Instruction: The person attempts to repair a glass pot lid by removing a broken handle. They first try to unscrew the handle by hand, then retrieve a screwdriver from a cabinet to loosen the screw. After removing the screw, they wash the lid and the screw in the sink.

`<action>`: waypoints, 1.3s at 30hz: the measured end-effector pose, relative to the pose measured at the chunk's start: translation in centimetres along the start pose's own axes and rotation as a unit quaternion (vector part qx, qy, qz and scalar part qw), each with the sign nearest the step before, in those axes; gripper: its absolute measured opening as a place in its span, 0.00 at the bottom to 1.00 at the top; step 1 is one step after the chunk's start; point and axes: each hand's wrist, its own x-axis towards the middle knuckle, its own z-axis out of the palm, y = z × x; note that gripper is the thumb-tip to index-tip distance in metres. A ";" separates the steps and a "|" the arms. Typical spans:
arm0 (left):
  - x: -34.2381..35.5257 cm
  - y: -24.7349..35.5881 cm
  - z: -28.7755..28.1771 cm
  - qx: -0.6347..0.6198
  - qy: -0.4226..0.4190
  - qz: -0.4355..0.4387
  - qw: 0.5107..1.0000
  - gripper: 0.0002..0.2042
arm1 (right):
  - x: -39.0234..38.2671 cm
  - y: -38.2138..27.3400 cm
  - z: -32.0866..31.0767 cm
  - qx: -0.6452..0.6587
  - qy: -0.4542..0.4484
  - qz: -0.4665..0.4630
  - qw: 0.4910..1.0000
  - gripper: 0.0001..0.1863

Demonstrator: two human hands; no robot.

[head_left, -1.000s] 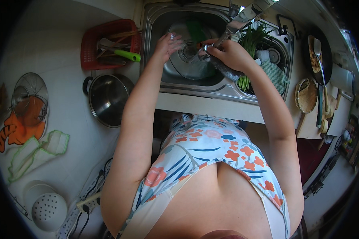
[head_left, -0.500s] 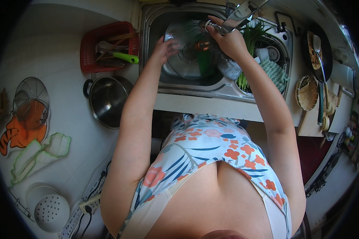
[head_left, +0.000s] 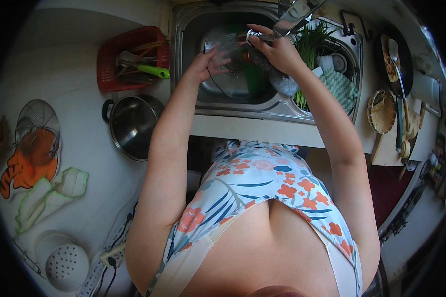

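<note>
My left hand is open, fingers spread in spraying water at the left edge of a clear round lid or bowl lying in the steel sink. My right hand grips the metal spray head of the tap, water streaming leftward from it. Below the spray, a green object and a small orange one are blurred by water. Long leafy greens and a checked green cloth fill the right basin, beside my right forearm.
Left counter holds a red utensil basket, steel pot, strainer, pale cloth and perforated white container. At the right are a black pan, woven basket, wooden board and several utensils.
My right hand has moved up with the spray head, then slightly left and down. My left hand has lowered a little from where it was a second ago, its fingers still spread.
</note>
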 end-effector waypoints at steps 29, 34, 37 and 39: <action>-5.9 -5.7 -1.2 -0.223 0.060 0.183 0.955 0.21 | -4.0 8.9 13.4 -0.124 0.123 -0.016 0.984 0.26; -6.3 -5.7 -1.3 -0.235 0.069 0.176 0.953 0.20 | -4.0 10.4 14.1 -0.118 0.183 0.039 0.975 0.27; -6.5 -6.3 -1.5 -0.233 0.079 0.176 0.953 0.21 | -4.8 8.8 13.6 -0.083 0.136 -0.051 0.986 0.28; -6.5 -6.2 -1.8 -0.229 0.079 0.171 0.955 0.22 | -2.5 11.7 12.4 -0.091 0.146 0.074 0.982 0.26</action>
